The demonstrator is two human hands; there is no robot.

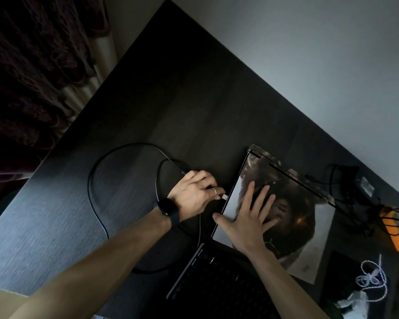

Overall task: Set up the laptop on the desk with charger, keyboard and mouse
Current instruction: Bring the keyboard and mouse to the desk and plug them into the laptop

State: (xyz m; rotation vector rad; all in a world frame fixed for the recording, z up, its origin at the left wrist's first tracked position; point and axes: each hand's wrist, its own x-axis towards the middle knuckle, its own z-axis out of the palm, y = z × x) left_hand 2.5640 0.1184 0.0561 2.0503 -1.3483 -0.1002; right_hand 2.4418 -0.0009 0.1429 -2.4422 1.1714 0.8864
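The desk is dark wood-grain, matt with a faint sheen. The laptop has a glossy, reflective printed surface. The black cable looks smooth and rubbery, and its plug has a bare metal tip. The curtain is dark, crinkled cloth.

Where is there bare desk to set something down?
Free: the desk beyond the cable loop and laptop, up to the far corner; also left of the loop. Crowded: right edge, with charger, orange item, white cord.
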